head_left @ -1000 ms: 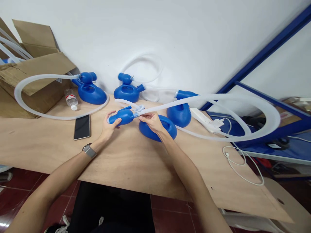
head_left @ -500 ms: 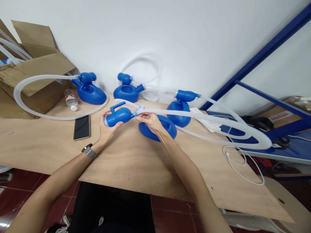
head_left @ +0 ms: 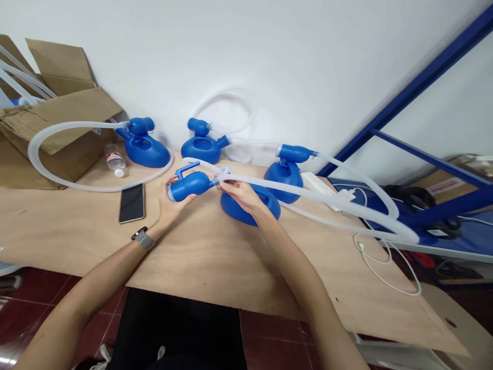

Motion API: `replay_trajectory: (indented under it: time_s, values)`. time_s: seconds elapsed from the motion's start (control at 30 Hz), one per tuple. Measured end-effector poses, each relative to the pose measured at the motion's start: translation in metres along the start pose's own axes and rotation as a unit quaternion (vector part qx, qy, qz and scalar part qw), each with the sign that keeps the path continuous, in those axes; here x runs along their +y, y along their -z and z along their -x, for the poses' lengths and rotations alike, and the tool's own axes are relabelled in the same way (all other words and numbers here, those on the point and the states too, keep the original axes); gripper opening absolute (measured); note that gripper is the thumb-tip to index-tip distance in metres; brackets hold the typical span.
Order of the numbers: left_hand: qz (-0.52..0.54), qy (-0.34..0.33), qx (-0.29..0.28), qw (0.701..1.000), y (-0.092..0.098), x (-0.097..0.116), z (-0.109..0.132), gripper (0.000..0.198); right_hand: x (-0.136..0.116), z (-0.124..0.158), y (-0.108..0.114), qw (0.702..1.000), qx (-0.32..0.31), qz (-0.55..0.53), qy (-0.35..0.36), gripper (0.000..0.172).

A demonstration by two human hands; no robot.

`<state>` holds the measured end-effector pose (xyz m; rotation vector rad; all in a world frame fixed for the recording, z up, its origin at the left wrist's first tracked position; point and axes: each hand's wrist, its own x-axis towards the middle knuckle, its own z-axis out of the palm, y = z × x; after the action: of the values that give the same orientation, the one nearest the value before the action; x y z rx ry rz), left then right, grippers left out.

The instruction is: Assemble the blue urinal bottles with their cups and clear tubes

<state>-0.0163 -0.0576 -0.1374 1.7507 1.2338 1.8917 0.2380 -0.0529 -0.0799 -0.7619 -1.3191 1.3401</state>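
My left hand (head_left: 169, 206) is closed round a blue plastic bottle-shaped head (head_left: 191, 185), its flap handle sticking up and its narrow nozzle pointing right. At that nozzle my right hand (head_left: 241, 194) pinches the end of a translucent hose (head_left: 292, 188); a small metal clip seems to be at its fingertips, too small to make out fully. From there the hose loops far right and back. Under the right hand lies a blue jug (head_left: 250, 213), partly hidden by the fingers and forearm.
Blue jugs with hosed heads, one at the left (head_left: 146, 152), one in the middle (head_left: 200, 150) and one at the right (head_left: 285, 180), stand along the wall. A phone (head_left: 131, 204), water bottle (head_left: 115, 162), cardboard box (head_left: 77, 110), power strip (head_left: 318, 185) and white cable (head_left: 400, 291) are around.
The hose's right-hand loop has shifted slightly left and down. Both hands keep their hold, with the right fingers moved only slightly at the nozzle; the view has shifted a little.
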Motion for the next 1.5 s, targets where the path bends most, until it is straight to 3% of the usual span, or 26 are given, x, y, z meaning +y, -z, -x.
replay_trajectory:
  time_s: [0.23, 0.43, 0.6, 0.77, 0.9, 1.2, 1.3, 1.4, 1.5]
  values:
    - [0.035, 0.058, -0.027, 0.997, 0.000, 0.007, -0.001, 0.078, -0.011, 0.001, 0.003, 0.997, 0.029, 0.060, 0.044, 0.036]
    - [0.111, 0.128, -0.052, 0.984, 0.000, 0.021, -0.003, 0.080, -0.015, 0.007, 0.006, 0.995, -0.054, 0.072, -0.035, 0.045]
    - [0.086, 0.113, -0.043, 0.989, 0.001, 0.020, -0.005, 0.079, -0.014, 0.009, 0.002, 0.991, -0.052, 0.051, -0.113, 0.047]
    - [0.059, 0.095, -0.056, 0.992, 0.002, 0.015, -0.004, 0.075, -0.013, 0.006, -0.001, 0.993, -0.013, 0.048, -0.105, 0.035]
    - [0.058, 0.096, -0.082, 0.990, 0.003, 0.013, -0.005, 0.072, -0.014, 0.006, 0.005, 0.992, -0.031, 0.070, -0.101, 0.025]
    - [0.043, 0.102, -0.087, 0.990, 0.003, -0.002, -0.008, 0.076, -0.015, 0.007, 0.002, 0.987, -0.036, 0.134, -0.078, 0.034]
    - [0.041, 0.109, -0.064, 0.991, 0.002, -0.002, -0.009, 0.078, -0.028, 0.010, 0.012, 0.965, -0.014, 0.262, -0.021, 0.039]
    - [0.064, 0.131, -0.035, 0.989, 0.003, 0.002, -0.011, 0.086, -0.051, 0.015, 0.040, 0.911, 0.059, 0.401, 0.075, 0.039]
    - [0.108, 0.173, -0.047, 0.978, 0.004, 0.007, -0.013, 0.095, -0.067, 0.020, 0.079, 0.862, 0.093, 0.494, 0.067, 0.050]
